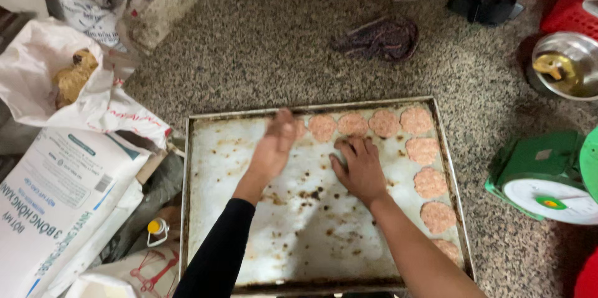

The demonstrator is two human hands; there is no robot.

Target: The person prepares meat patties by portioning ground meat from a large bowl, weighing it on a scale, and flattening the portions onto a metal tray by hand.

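Here, left hand (272, 148) blurred, fingers' state unclear, over patty (298, 128); right hand (360, 167) fingers spread flat on tray (212, 167).

A green kitchen scale (548, 179) stands at the right on the speckled stone floor (274, 42), with a metal bowl (570, 64) beyond it. A dark rag (380, 37) lies at the far middle. White sacks (59, 198) and plastic bags (56, 77) crowd the left.
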